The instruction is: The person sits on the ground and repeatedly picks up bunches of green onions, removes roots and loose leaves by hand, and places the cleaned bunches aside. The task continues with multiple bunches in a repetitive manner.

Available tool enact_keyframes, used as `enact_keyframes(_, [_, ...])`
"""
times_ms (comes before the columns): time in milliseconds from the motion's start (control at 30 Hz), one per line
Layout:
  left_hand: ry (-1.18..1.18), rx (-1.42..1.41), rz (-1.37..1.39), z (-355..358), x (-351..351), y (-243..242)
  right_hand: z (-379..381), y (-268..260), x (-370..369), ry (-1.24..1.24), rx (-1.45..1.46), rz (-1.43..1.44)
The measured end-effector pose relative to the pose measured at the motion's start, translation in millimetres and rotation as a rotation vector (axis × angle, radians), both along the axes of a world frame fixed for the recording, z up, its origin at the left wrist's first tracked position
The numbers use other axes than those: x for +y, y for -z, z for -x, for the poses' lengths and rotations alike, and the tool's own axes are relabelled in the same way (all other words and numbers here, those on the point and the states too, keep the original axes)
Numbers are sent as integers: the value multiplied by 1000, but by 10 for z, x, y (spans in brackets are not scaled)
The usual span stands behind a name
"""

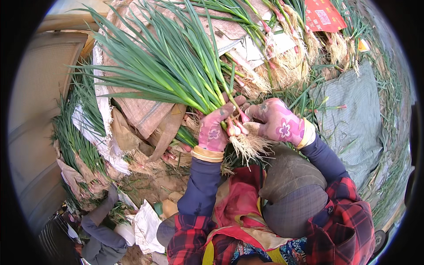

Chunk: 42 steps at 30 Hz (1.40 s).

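My left hand (217, 124), in a pink flowered glove with a yellow cuff, is closed round the lower stems of a bunch of green garlic plants (172, 76). Their long leaves fan out to the upper left. Small pinkish-white bulbs (237, 128) and pale stringy roots (248, 145) hang below that hand. My right hand (273, 121), in a matching glove, is at the right side of the bulbs, its fingertips close against them. Whether it grips one of them is hard to tell, as the fingers are partly hidden.
More garlic plants with roots (288, 63) lie beyond my hands, near a red printed card (323, 16). Brown woven sacking (132, 109) covers a pile at the left. A grey-green sheet (351, 122) lies at the right. Another person's arm (102, 228) shows at the lower left.
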<state>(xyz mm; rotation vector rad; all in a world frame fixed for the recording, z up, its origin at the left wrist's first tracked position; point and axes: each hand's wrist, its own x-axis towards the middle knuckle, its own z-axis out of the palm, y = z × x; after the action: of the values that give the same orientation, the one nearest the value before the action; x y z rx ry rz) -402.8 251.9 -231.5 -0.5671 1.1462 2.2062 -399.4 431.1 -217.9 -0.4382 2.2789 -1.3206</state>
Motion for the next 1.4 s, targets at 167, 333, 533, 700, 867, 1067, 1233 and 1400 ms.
enact_keyframes(167, [-36,-74,-75,-159,26,-27,206,98,90,218,-228,209])
enact_keyframes(333, [80,-87,-90,-289,12,179,190,165,-203,357,-761,534])
enact_keyframes(533, [319,18,243,-346,12,244,178,360,-124,137,531,-47])
enact_keyframes(700, [89,71,64,-372,61,112,155,216,175,-51,-63,-361])
enact_keyframes(867, [-42,113,-156,-264,49,101,653,-105,459,549,175,-209])
enact_keyframes(1067, [-24,78,-482,-189,21,238,1512,147,709,399,414,-558])
enact_keyframes(1233, [-78,31,-305,-204,50,230,859,-76,572,578,178,-75])
enact_keyframes(1400, [-118,-68,-197,-126,258,-26,180,103,184,134,454,-230])
